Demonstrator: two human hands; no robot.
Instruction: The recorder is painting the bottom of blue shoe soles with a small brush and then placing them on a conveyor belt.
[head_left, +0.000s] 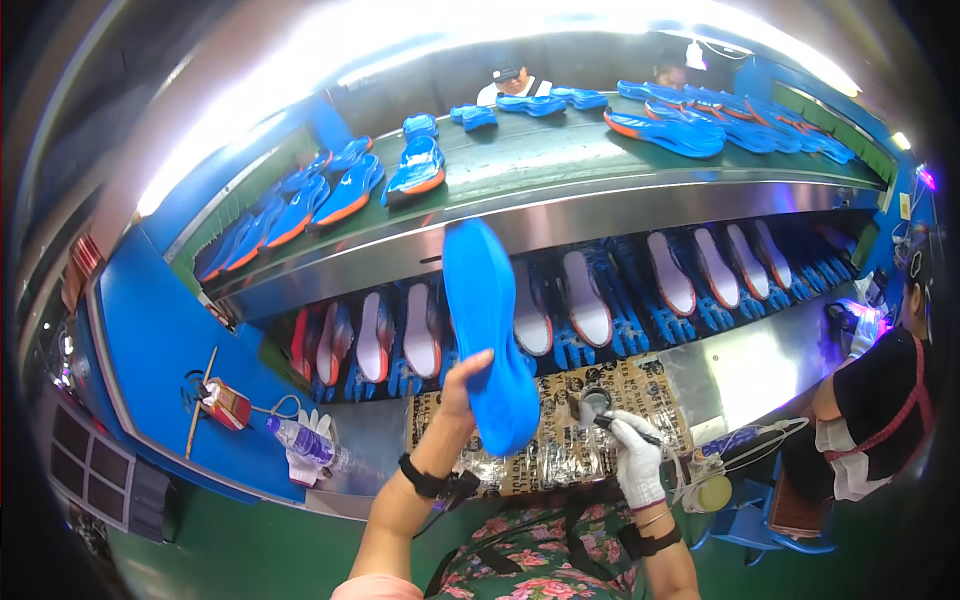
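My bare left hand [460, 393] grips a blue shoe sole [485, 310] by its edge, held upright above the work surface. A white knit glove covers my right hand [637, 452], which is closed around the dark handle of what looks like a brush [604, 422]. The brush's tip is at a small round grey pot [597, 398]; whether it dips inside is too small to tell. Under both hands lies a tan sheet with dark print [545, 470], coated in shiny film. Behind the sole, its raised end partly hides the lower row of shoes.
An upper belt [530, 160] carries several blue soles with orange edges. Below it, shoes with pale lilac bottoms [585, 300] stand in a row. At left are a bottle [303, 440] and a spare glove [308, 470]. A co-worker [870, 390] sits at right; two people are behind the belt.
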